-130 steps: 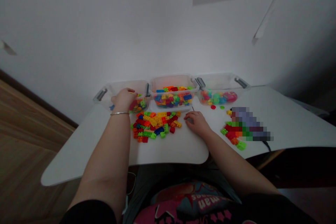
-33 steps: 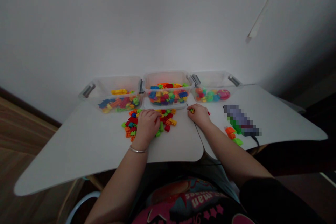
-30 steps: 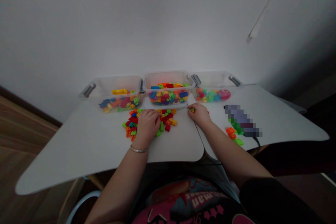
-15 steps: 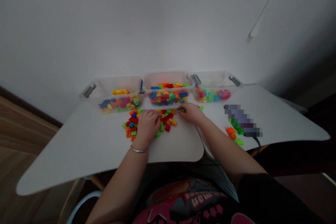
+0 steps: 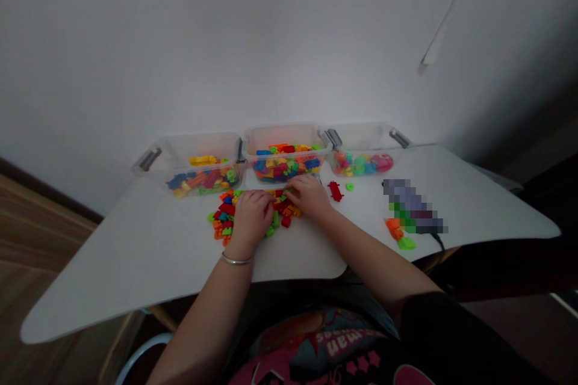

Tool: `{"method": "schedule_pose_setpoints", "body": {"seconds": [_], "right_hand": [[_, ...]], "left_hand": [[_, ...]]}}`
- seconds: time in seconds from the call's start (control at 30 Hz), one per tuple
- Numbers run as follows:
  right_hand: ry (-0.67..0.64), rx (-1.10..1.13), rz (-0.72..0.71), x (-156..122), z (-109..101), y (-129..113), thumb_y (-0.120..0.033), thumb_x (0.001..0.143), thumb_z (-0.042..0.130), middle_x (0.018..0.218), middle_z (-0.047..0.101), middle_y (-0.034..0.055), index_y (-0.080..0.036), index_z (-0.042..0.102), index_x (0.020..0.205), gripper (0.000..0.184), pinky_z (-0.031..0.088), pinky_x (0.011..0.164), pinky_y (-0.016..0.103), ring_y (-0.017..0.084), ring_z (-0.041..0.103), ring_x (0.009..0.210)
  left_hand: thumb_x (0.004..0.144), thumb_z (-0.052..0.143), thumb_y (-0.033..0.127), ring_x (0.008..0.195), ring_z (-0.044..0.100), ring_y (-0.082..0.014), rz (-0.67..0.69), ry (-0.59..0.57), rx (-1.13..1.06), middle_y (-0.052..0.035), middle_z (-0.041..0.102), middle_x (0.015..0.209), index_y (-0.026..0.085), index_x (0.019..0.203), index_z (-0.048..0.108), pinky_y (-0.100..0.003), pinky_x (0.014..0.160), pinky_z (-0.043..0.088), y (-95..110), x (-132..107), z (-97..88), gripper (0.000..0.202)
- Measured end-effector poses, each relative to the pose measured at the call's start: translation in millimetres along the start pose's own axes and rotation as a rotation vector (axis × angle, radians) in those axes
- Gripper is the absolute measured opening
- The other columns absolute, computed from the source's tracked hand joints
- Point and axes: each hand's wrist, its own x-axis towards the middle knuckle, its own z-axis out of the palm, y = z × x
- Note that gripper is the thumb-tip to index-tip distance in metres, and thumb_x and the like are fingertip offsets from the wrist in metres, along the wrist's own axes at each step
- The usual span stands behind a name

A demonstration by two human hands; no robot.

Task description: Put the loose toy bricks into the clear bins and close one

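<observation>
Silver bangle (image 5: 235, 260) circles the left wrist just behind the left hand (image 5: 251, 218), whose fingers curve down over the heap, half closed; whether they grip a brick is hidden. The right hand (image 5: 307, 195) lies beside it, its fingers also curled and pressing among the far bricks; I cannot tell if it holds one. Beneath both spreads a pile of glossy studded plastic bricks (image 5: 223, 222) in red, orange, lime and blue. Such small, slick pieces slide easily, so low, curved fingers suit them best. Just right sit a red brick (image 5: 335, 191) and a lime-green ring (image 5: 349, 186) on the white table (image 5: 135, 264). Beyond, three clear plastic tubs with grey handles hold mixed bricks and rounded pieces: left tub (image 5: 198, 153), middle tub (image 5: 282, 135), right tub (image 5: 368, 138).
</observation>
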Motion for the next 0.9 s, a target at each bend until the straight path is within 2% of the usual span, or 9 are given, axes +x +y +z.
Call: {"method": "schedule_pose_setpoints", "body": {"seconds": [0.1, 0.17, 0.23, 0.3, 0.37, 0.47, 0.57, 0.7, 0.9], "right_hand": [[0.070, 0.024, -0.008, -3.5, -1.9, 2.3, -0.034, 0.088, 0.060, 0.107, 0.070, 0.0051, -0.023, 0.070, 0.097, 0.017, 0.038, 0.100, 0.038, 0.021, 0.057, 0.105], [0.106, -0.004, 0.041, -9.7, -8.1, 8.0, -0.035, 0.088, 0.059, 0.109, 0.070, 0.0042, -0.024, 0.070, 0.098, 0.018, 0.030, 0.108, 0.044, 0.023, 0.056, 0.108], [0.149, -0.060, 0.152, -19.0, -17.2, 18.5, -0.034, 0.088, 0.056, 0.111, 0.069, 0.0050, -0.024, 0.070, 0.098, 0.020, 0.023, 0.113, 0.049, 0.025, 0.055, 0.110], [0.192, -0.122, 0.310, -30.4, -26.3, 33.6, -0.032, 0.088, 0.054, 0.115, 0.066, 0.0075, -0.023, 0.069, 0.101, 0.022, 0.025, 0.112, 0.049, 0.027, 0.052, 0.115], [0.228, -0.180, 0.444, -41.8, -32.1, 51.0, -0.035, 0.088, 0.054, 0.128, 0.059, 0.0094, -0.023, 0.064, 0.112, 0.029, 0.026, 0.111, 0.051, 0.031, 0.047, 0.123], [0.121, -0.199, 0.581, -53.9, -31.1, 72.5, -0.046, 0.085, 0.058, 0.137, 0.052, 0.0156, -0.019, 0.055, 0.127, 0.049, 0.030, 0.110, 0.047, 0.036, 0.043, 0.128], [0.023, -0.132, 0.557, -55.5, -20.8, 78.4, -0.043, 0.087, 0.055, 0.134, 0.055, 0.0172, -0.014, 0.054, 0.128, 0.050, 0.033, 0.109, 0.043, 0.033, 0.047, 0.127], [0.041, -0.024, 0.467, -47.3, -6.6, 64.6, -0.034, 0.088, 0.052, 0.122, 0.064, 0.0141, -0.013, 0.056, 0.124, 0.041, 0.039, 0.104, 0.039, 0.025, 0.056, 0.116], [0.056, 0.034, 0.434, -39.3, -2.5, 41.1, -0.028, 0.083, 0.059, 0.118, 0.064, 0.0137, -0.013, 0.063, 0.116, 0.036, 0.040, 0.102, 0.038, 0.025, 0.057, 0.112]], "left_hand": [[0.085, 0.052, 0.018, 0.097, 0.060, -0.0249, 0.005, 0.001, 0.006, -0.0061, 0.072, 0.097, 0.020, 0.090, 0.069, -0.043, 0.092, 0.043, 0.4, -0.1, -1.0, 0.018], [0.085, 0.052, 0.018, 0.097, 0.060, -0.0251, 0.001, 0.005, 0.006, -0.0062, 0.072, 0.098, 0.021, 0.090, 0.070, -0.044, 0.092, 0.043, 0.8, -0.3, -1.7, 0.018], [0.085, 0.052, 0.018, 0.098, 0.060, -0.0250, -0.002, 0.008, -0.001, -0.0061, 0.072, 0.099, 0.021, 0.090, 0.070, -0.044, 0.092, 0.043, 0.8, -0.6, -2.1, 0.019], [0.085, 0.052, 0.018, 0.099, 0.061, -0.0250, -0.001, 0.010, -0.012, -0.0060, 0.072, 0.099, 0.021, 0.090, 0.070, -0.044, 0.093, 0.043, 0.5, -1.0, -2.4, 0.019], [0.085, 0.052, 0.018, 0.099, 0.061, -0.0248, 0.006, 0.015, -0.022, -0.0058, 0.072, 0.100, 0.021, 0.091, 0.070, -0.044, 0.094, 0.043, 0.1, -1.3, -2.7, 0.019], [0.085, 0.052, 0.018, 0.099, 0.060, -0.0245, 0.018, 0.026, -0.027, -0.0056, 0.072, 0.099, 0.021, 0.091, 0.070, -0.044, 0.094, 0.043, 0.2, -1.5, -3.3, 0.019], [0.086, 0.052, 0.018, 0.098, 0.060, -0.0244, 0.030, 0.033, -0.028, -0.0057, 0.072, 0.099, 0.021, 0.092, 0.069, -0.043, 0.093, 0.043, 0.6, -1.5, -3.3, 0.018], [0.086, 0.052, 0.018, 0.098, 0.060, -0.0243, 0.033, 0.036, -0.029, -0.0061, 0.072, 0.099, 0.021, 0.092, 0.069, -0.043, 0.093, 0.043, 1.7, -1.0, -3.6, 0.018], [0.087, 0.051, 0.019, 0.099, 0.060, -0.0248, 0.044, 0.022, -0.007, -0.0070, 0.071, 0.100, 0.021, 0.096, 0.069, -0.043, 0.095, 0.042, 4.7, -0.1, -6.4, 0.020]]}}
